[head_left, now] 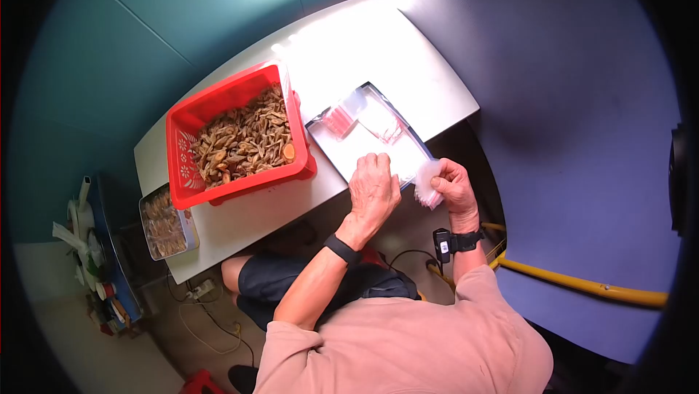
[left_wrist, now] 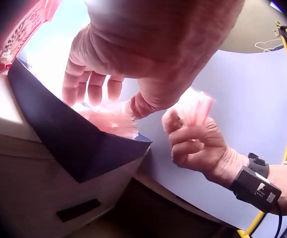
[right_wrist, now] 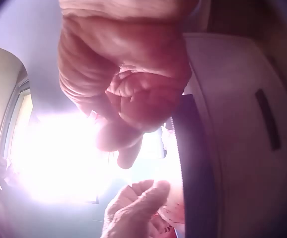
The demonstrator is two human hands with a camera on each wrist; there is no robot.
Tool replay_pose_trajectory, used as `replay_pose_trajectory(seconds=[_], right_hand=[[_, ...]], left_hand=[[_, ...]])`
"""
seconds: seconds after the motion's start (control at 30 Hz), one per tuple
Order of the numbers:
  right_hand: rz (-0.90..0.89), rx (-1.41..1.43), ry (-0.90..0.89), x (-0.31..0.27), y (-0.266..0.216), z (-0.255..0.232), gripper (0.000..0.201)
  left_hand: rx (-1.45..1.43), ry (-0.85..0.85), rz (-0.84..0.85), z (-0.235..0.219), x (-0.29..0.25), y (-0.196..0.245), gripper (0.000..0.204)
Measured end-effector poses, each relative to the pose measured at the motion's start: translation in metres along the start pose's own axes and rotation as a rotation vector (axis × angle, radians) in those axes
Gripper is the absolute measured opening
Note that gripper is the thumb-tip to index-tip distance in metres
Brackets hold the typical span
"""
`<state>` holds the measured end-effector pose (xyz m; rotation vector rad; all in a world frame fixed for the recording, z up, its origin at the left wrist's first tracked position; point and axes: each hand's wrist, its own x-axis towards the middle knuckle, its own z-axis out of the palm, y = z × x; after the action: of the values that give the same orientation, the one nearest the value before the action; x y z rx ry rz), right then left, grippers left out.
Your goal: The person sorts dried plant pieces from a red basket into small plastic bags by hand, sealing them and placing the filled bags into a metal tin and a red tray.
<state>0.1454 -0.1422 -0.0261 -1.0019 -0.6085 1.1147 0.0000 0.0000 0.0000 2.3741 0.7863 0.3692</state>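
Note:
My right hand [head_left: 453, 188] pinches a fanned stack of small clear zip bags [head_left: 427, 184] with pink-red edges, just off the right corner of a shallow dark-edged tray [head_left: 341, 158]. In the left wrist view, that stack of bags [left_wrist: 199, 108] stands up from the fingers. My left hand [head_left: 373, 190] hovers over the tray's near side, its fingers loosely bent and spread from the thumb. Beneath it, more pink-edged bags [left_wrist: 111, 123] lie inside the tray wall. Further bundles of bags [head_left: 339, 121] sit toward the tray's back.
A red plastic basket [head_left: 301, 164] full of brown dried pieces stands left of the tray on the white table [head_left: 247, 237]. A metal tin [head_left: 191, 239] with similar pieces sits at the table's left end. A yellow tube rail [head_left: 582, 285] runs at right.

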Motion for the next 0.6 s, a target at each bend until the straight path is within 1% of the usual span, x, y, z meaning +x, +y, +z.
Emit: replay_pose_trajectory(seconds=[0.07, 0.1, 0.17, 0.2, 0.27, 0.3, 0.37, 0.5, 0.57, 0.6], right_hand=[[-0.122, 0.092, 0.259, 0.0, 0.004, 0.01, 0.017], [-0.119, 0.106, 0.254, 0.004, 0.01, 0.014, 0.017], [-0.118, 0.061, 0.276, -0.005, 0.008, 0.011, 0.012], [-0.112, 0.069, 0.275, -0.006, 0.009, 0.011, 0.012], [-0.142, -0.111, 0.189, -0.002, 0.007, 0.006, 0.012], [-0.143, -0.115, 0.184, -0.002, 0.004, 0.005, 0.012], [-0.114, -0.129, 0.174, 0.001, 0.0, 0.006, 0.014], [-0.149, -0.02, 0.164, -0.003, 0.008, 0.006, 0.014], [-0.106, -0.075, 0.144, -0.005, 0.01, 0.005, 0.015], [-0.061, -0.091, 0.13, -0.008, 0.003, 0.012, 0.012]], left_hand=[[0.043, 0.211, 0.186, 0.0, -0.004, 0.001, 0.033], [0.057, 0.207, 0.18, -0.004, -0.004, -0.005, 0.033], [0.136, 0.299, 0.256, -0.004, -0.01, -0.002, 0.028], [0.142, 0.293, 0.25, -0.007, -0.013, -0.004, 0.028], [0.19, 0.282, 0.289, -0.011, -0.013, -0.008, 0.022], [0.189, 0.287, 0.288, -0.011, -0.013, -0.01, 0.022], [0.26, 0.22, 0.341, -0.014, -0.012, -0.018, 0.016], [0.314, 0.234, 0.352, -0.019, -0.018, -0.024, 0.013], [0.423, 0.302, 0.318, -0.018, -0.02, -0.027, 0.013], [0.423, 0.306, 0.315, -0.021, -0.023, -0.026, 0.013]])
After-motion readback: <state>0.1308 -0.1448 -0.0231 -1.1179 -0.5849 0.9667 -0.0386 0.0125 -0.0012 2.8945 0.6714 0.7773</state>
